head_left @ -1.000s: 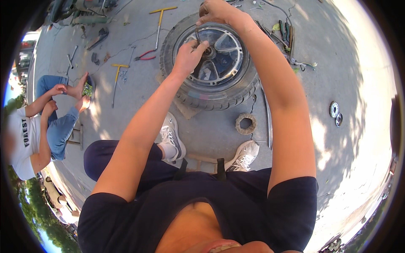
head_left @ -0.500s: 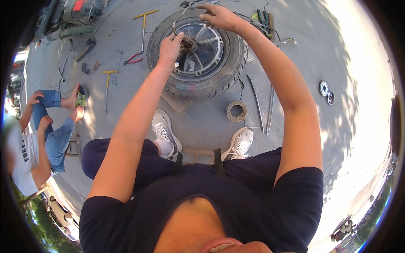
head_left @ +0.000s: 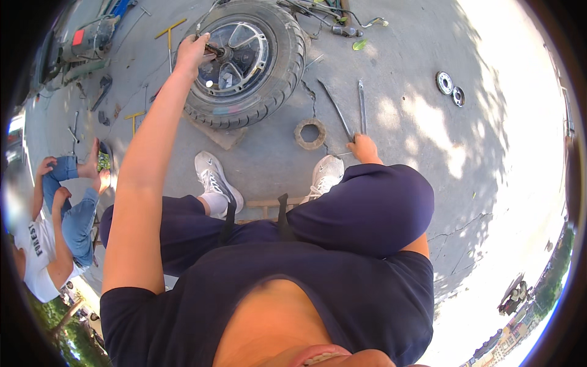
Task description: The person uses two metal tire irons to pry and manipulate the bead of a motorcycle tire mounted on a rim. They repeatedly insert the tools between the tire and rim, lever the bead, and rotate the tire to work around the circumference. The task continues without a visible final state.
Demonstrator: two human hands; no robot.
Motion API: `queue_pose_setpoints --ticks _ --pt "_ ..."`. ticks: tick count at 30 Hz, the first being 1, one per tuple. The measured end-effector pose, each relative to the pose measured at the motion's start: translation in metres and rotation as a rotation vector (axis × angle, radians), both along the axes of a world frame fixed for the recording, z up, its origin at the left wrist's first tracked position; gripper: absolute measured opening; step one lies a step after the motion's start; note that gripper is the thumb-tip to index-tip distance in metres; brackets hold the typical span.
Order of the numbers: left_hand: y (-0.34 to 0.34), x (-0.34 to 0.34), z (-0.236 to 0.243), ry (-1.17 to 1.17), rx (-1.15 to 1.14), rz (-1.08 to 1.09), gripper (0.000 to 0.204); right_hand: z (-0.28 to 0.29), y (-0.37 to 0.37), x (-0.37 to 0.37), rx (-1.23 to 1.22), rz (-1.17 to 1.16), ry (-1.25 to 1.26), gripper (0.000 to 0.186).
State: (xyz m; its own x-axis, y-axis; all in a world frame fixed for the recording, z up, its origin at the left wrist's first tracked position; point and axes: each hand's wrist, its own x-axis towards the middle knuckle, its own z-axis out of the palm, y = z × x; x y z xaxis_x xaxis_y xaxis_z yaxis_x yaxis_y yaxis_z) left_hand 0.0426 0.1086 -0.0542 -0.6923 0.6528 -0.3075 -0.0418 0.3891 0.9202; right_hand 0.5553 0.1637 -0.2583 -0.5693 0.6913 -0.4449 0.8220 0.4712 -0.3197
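A wheel with a black tyre (head_left: 287, 61) and a spoked metal hub (head_left: 260, 58) lies tilted on the ground before me. My left hand (head_left: 191, 55) is closed around the cable (head_left: 200, 25) beside the hub's axle (head_left: 221, 52); the fingers partly hide the grip. Low to the ground near my right shoe, my right hand (head_left: 365, 150) grips the near ends of two long metal bars like tyre levers, one dark (head_left: 334, 105) and one lighter (head_left: 362, 104). Their far ends point away from me.
An octagonal ring (head_left: 310, 133) lies between wheel and right shoe. Two round metal parts (head_left: 449, 85) are farther right. A hammer (head_left: 345, 30) and cables lie beyond the wheel. T-handled tools (head_left: 170, 37) are on the left, where another person (head_left: 61, 214) sits.
My right hand has left the space above the wheel and come down to the bars, which have shifted in its grip. My left hand stays by the axle. The view has swung right.
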Motion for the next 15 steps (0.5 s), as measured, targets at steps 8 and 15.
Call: queue_pose_setpoints --ticks 8,15 --pt "0.011 0.002 -0.004 0.024 -0.036 0.155 0.017 -0.001 0.01 -0.001 0.274 -0.342 0.053 0.039" --pt "0.038 0.007 -0.019 -0.256 0.313 0.31 0.031 -0.014 0.04 0.021 -0.018 -0.427 0.179 0.029"
